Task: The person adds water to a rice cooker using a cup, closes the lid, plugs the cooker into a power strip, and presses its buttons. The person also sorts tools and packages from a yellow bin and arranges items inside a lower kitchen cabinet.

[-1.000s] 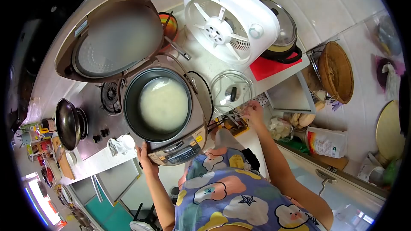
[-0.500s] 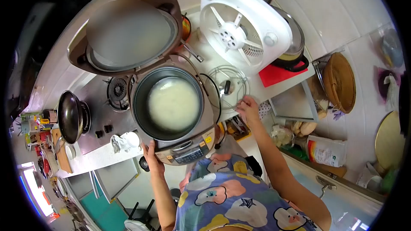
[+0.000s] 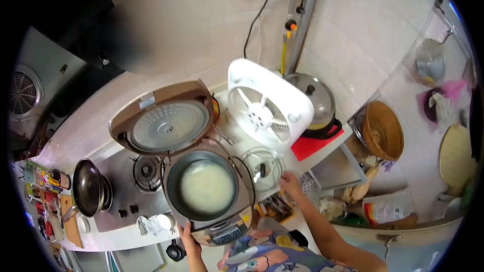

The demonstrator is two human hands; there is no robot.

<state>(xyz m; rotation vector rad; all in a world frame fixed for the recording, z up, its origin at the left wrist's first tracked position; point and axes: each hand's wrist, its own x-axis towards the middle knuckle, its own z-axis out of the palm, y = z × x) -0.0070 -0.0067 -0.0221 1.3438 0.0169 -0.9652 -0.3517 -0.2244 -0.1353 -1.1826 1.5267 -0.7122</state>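
A brown rice cooker (image 3: 222, 231) stands on the counter with its lid (image 3: 169, 126) raised. Its dark inner pot (image 3: 176, 206) holds a pale, whitish, smooth-looking content (image 3: 207, 186). My left hand (image 3: 189, 241) grips the cooker's front left corner, thumb by the top edge; part of the fingers is hidden. To the right of the cooker lies a round wire guard (image 3: 272, 161) with a dark knob at its centre. My right hand (image 3: 291, 185) is at the guard's near right edge by the counter front, fingers curled; whatever is between them is hidden.
Behind the guard stands a white fan (image 3: 267, 106) with bare blades. A lidded pot (image 3: 317, 100) is beside it near a red mat (image 3: 310, 145). Left are a gas burner (image 3: 146, 170), a wok (image 3: 88, 186) and a white cloth (image 3: 147, 225). A wicker basket (image 3: 383, 131) hangs at right.
My view has tilted up, so the counter and both hands sit lower and more wall shows. The raised lid's inner side has become clear of blur. Both hands keep their places.
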